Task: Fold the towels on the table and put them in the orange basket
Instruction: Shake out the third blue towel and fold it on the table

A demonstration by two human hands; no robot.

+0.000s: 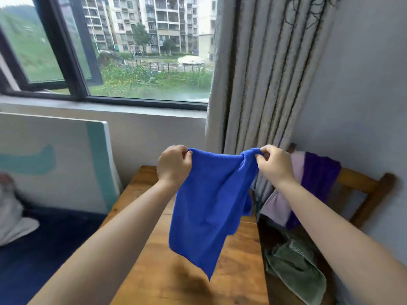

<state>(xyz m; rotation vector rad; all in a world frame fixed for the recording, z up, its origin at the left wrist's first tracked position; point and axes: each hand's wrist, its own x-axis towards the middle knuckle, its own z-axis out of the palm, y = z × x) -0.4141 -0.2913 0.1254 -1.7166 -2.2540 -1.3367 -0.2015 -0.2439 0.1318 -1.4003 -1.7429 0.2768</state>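
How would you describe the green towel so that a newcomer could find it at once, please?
Start at the wooden table and look past its right edge, below the wooden chair. The green towel lies crumpled there, the only green cloth, lower than the purple cloths draped on the chair.

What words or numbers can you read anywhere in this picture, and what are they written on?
None; there is no readable text in this view.
The blue towel that both hands hold up shows no label or tag.
The white board on the left carries only teal shapes, not letters.
The green cloth at lower right has a pale patch, too blurred to tell whether it holds any writing.
The buildings outside the window show no signs.
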